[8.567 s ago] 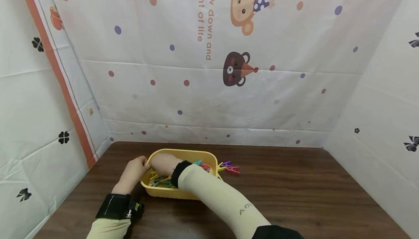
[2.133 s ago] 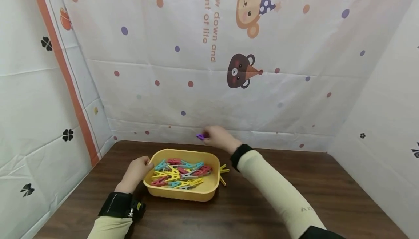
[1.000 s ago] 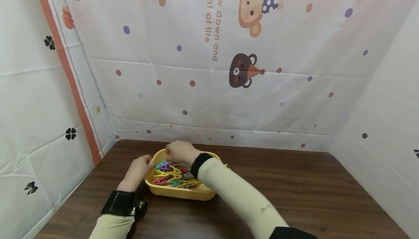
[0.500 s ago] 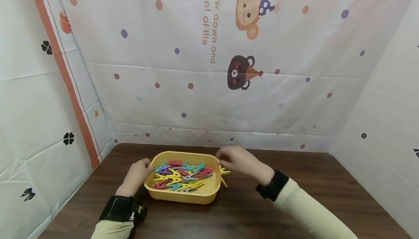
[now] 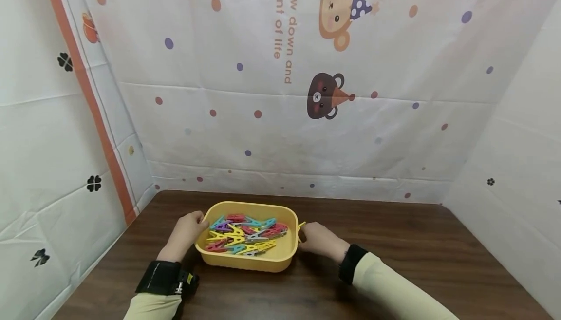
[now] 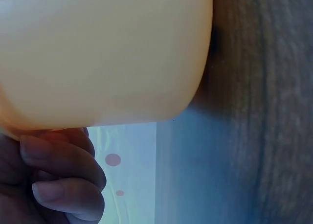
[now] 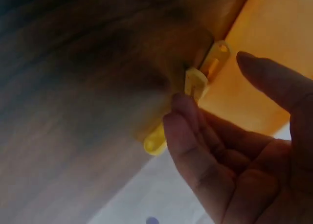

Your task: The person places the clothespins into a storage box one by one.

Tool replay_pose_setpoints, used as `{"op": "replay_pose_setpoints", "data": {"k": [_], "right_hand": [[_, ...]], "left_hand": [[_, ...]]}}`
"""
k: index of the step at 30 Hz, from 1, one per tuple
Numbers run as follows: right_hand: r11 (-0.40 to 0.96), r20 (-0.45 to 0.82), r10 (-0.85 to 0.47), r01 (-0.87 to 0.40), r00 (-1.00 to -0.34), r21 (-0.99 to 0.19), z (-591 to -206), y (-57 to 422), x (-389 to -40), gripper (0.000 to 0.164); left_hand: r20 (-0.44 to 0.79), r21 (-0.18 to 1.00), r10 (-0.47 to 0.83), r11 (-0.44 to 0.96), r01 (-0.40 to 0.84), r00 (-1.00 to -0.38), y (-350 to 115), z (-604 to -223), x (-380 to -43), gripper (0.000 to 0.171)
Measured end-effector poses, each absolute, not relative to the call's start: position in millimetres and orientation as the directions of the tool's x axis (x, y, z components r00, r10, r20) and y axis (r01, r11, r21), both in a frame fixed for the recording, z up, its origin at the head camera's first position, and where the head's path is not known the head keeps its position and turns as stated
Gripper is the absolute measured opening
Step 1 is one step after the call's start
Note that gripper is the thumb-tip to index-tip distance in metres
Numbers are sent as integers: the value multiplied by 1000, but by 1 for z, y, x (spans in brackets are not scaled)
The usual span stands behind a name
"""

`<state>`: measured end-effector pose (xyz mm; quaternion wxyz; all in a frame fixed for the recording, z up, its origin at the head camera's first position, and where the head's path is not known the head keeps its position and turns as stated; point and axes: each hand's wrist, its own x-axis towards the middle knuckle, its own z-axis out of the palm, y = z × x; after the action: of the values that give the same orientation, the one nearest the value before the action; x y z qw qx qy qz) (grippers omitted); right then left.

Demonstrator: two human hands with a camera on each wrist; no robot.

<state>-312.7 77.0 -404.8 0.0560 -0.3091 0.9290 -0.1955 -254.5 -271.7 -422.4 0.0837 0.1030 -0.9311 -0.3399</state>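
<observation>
A yellow plastic tub [image 5: 246, 262] stands on the table, its near wall toward me. Plastic clothespins [image 5: 236, 238] in red, yellow, blue, purple and grey lie loosely inside it. My left hand [image 5: 186, 232] pinches the tub's left rim; in the left wrist view its fingers curl below the wall. Beside the tub's right end is my right hand [image 5: 322, 239], at yellow clothespins [image 5: 300, 225] on the table. In the right wrist view its thumb stands apart from the fingertips, which reach a yellow clothespin [image 7: 195, 82] and partly hide it.
The dark wooden table [image 5: 394, 247] extends to the right and in front of the tub. A patterned white cloth [image 5: 245, 130] rises behind the table, with more cloth at both sides. A black strap with a small device [image 5: 164, 277] is on the left wrist.
Earlier my right hand carried a purple clothespin into the tub. It has since come back out, lowering to the yellow clothespins at the right end. My left hand stays at the rim.
</observation>
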Motion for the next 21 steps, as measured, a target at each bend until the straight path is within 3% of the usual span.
{"op": "replay_pose_setpoints", "data": {"k": [5, 9, 14, 21], "right_hand": [[744, -26, -579, -515, -815, -426, -408, 71, -319, 25], [739, -49, -593, -520, -803, -428, -404, 73, -321, 20], [770, -72, -579, -515, -812, -376, -401, 79, -318, 10], [780, -35, -589, -557, -808, -285, -400, 86, -314, 13]], "left_hand": [[94, 647, -247, 751, -129, -965, -272, -423, -255, 27], [95, 658, -247, 743, -125, -964, -272, -423, -255, 30], [83, 672, -252, 729, -133, -964, -272, -425, -255, 31], [74, 677, -255, 723, -140, -964, -273, -426, -256, 31]]}}
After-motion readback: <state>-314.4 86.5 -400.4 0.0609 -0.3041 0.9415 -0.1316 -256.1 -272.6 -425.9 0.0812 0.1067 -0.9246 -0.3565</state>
